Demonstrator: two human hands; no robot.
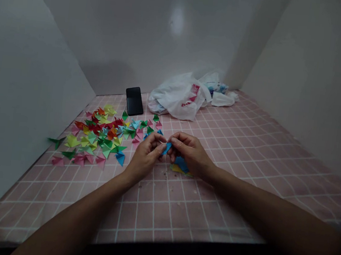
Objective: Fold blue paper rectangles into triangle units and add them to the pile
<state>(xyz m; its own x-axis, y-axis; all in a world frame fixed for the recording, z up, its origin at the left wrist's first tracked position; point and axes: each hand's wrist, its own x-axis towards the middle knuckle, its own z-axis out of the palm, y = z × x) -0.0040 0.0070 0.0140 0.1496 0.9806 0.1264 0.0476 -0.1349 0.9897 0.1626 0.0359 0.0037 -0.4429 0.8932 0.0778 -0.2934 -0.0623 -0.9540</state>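
Note:
Between my two hands is a small folded piece of blue origami paper (166, 148), held above the table. My left hand (147, 154) pinches its left side between thumb and fingers. On the other side, my right hand (189, 149) grips it near the top with thumb and forefinger. Beneath my right hand lie flat blue and yellow paper sheets (180, 166), partly covered by it. Left of my hands spreads a pile of folded paper cranes (99, 132) in red, yellow, green, pink and blue. A blue paper crane (120, 157) lies nearest my left wrist.
A black phone (134, 101) lies behind the cranes. White plastic bags (181, 94) are heaped against the back wall. A pink checked cloth (241, 151) covers the table, with pale walls on the left, back and right. Its front edge runs below my forearms.

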